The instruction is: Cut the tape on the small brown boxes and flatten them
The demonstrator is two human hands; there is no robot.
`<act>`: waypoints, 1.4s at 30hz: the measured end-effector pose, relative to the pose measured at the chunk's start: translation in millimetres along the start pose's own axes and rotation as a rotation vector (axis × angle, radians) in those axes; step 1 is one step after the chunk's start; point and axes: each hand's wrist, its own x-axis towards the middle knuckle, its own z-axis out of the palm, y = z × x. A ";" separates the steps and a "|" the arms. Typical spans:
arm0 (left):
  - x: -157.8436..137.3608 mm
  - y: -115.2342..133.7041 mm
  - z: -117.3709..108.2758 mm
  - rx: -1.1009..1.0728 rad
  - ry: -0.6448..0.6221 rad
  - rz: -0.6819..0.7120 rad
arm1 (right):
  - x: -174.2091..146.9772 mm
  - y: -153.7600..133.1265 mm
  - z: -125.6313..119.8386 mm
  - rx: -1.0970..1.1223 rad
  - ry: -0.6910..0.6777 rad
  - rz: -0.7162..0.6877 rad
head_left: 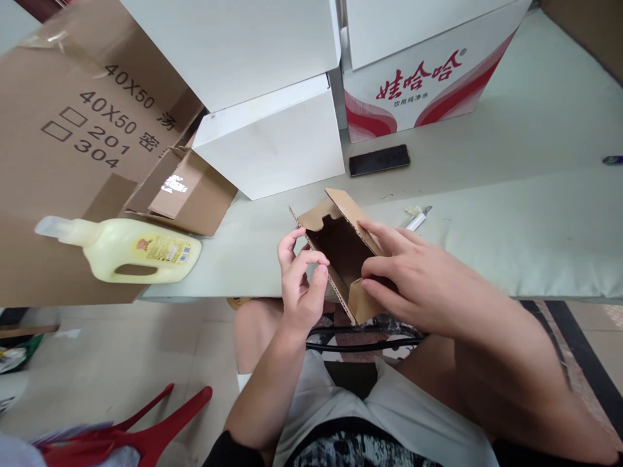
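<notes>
A small brown cardboard box (346,206) is tilted at the table's front edge, its open top facing me. My left hand (304,285) has curled fingers at the box's left edge, with fingertips against the cardboard. On the opposite side, my right hand (411,272) grips the right wall. Its thumb and a finger reach over the opening beside a folded end flap, and part of that wall is hidden behind the hand. Just beyond the right hand lies a utility knife (417,219), its handle partly covered.
A black phone (379,161) lies before white boxes (272,139) and a red-and-white printed carton (418,91). At left are a pale yellow bottle (146,250), a small open carton (202,198) and a large printed carton (43,181). A red stool (165,425) stands on the floor.
</notes>
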 end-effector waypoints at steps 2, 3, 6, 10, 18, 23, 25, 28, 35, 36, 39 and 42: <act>-0.1 -1.1 0.9 -0.011 0.015 0.012 | 0.3 0.2 -0.4 0.020 0.004 -0.035; -0.3 -1.8 1.2 -0.016 0.022 0.018 | 0.3 0.2 -0.6 0.028 0.005 -0.048; -1.8 -4.4 1.2 -0.017 0.025 0.034 | 0.5 0.2 -1.5 0.044 -0.002 -0.064; -6.1 -9.3 0.2 -0.031 0.014 0.045 | 0.6 0.4 -1.9 0.055 -0.002 -0.087; -11.8 -20.1 0.8 -0.099 -0.004 0.074 | 2.2 -2.4 0.3 0.046 0.017 -0.092; -12.9 -21.5 5.1 -0.115 0.009 0.065 | 2.4 -1.5 2.5 0.060 0.013 -0.086; -13.1 -22.1 6.6 -0.115 0.018 0.073 | 1.8 0.2 1.8 0.074 0.014 -0.078; -13.2 -23.8 7.5 -0.123 0.047 0.084 | 1.6 2.0 -1.4 0.104 0.024 -0.113; -14.4 -21.5 0.1 -0.121 0.059 -0.032 | 1.0 2.8 -9.8 0.180 0.028 -0.201; -14.0 -20.0 -1.8 -0.131 0.056 -0.042 | 0.2 3.5 -10.7 0.179 0.032 -0.196; -11.9 -15.7 -6.9 -0.150 0.048 -0.060 | -2.5 6.3 -13.2 0.169 0.052 -0.171; -10.0 -13.1 -10.5 -0.144 0.051 -0.073 | -4.5 9.4 -15.4 0.154 0.060 -0.138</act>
